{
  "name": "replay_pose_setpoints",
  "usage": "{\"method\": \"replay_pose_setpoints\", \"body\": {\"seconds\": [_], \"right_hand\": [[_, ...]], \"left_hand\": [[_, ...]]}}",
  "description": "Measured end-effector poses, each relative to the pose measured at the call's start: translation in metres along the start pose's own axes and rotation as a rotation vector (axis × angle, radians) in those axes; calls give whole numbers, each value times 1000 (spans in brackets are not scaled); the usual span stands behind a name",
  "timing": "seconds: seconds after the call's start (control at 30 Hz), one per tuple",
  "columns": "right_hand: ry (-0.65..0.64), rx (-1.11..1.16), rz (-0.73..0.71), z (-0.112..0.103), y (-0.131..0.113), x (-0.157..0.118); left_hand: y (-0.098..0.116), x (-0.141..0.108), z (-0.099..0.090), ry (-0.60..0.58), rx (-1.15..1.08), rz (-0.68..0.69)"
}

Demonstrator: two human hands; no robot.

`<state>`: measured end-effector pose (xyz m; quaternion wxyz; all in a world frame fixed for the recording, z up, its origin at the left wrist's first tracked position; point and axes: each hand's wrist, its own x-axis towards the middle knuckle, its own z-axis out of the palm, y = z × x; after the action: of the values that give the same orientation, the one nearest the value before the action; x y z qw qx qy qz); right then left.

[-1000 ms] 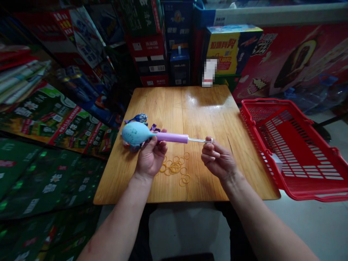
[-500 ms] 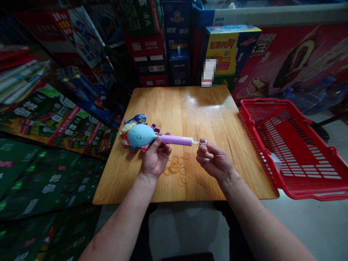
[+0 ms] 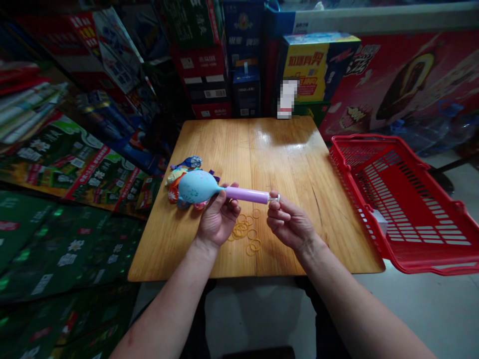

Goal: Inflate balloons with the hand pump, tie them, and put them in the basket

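A partly inflated light blue balloon [image 3: 198, 186] sits with its neck on the nozzle of a purple hand pump [image 3: 247, 195]. My left hand [image 3: 219, 219] is closed around the balloon's neck and the nozzle end of the pump. The white pump handle [image 3: 274, 198] is gripped by the fingers of my right hand [image 3: 292, 220], with only a short piece of rod showing. Behind and beneath the balloon lies a pile of limp coloured balloons [image 3: 174, 192]. Several yellow rubber bands [image 3: 243, 228] are scattered on the table between my hands.
A wooden table [image 3: 224, 144] is in front of me. A red shopping basket [image 3: 404, 199] stands at its right side. Stacked cartons [image 3: 205, 65] and a yellow-and-blue box [image 3: 307, 65] line the far edge. Green cartons [image 3: 67, 244] are piled on the left.
The pump handle has gone inward, so less of the rod shows. My right hand has moved left with it. The balloon and my left hand have shifted slightly right; the balloon looks slightly fuller.
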<state>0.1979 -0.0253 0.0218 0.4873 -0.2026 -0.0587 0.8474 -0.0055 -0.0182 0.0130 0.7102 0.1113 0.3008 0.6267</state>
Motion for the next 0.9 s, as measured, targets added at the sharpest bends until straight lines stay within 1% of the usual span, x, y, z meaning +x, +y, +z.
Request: {"method": "replay_pose_setpoints", "body": {"seconds": [0.1, 0.2, 0.3, 0.37, 0.43, 0.53, 0.67, 0.8, 0.9], "right_hand": [[7, 24, 8, 1, -2, 0], [4, 36, 14, 2, -12, -2], [20, 7, -44, 3, -25, -5], [28, -2, -85, 3, -27, -6], [25, -9, -67, 2, -23, -6], [15, -23, 1, 1, -10, -5], [5, -8, 2, 1, 0, -2], [24, 5, 30, 1, -5, 1], [27, -5, 37, 1, -17, -1]], "left_hand": [[2, 3, 0, 4, 5, 5], [13, 8, -2, -17, 6, 58], [27, 12, -5, -15, -11, 151], [30, 11, -6, -20, -2, 180], [26, 8, -6, -49, 44, 142], [13, 2, -5, -83, 112, 41], [0, -2, -3, -59, 107, 43], [0, 1, -3, -37, 91, 14], [8, 5, -5, -40, 80, 30]]}}
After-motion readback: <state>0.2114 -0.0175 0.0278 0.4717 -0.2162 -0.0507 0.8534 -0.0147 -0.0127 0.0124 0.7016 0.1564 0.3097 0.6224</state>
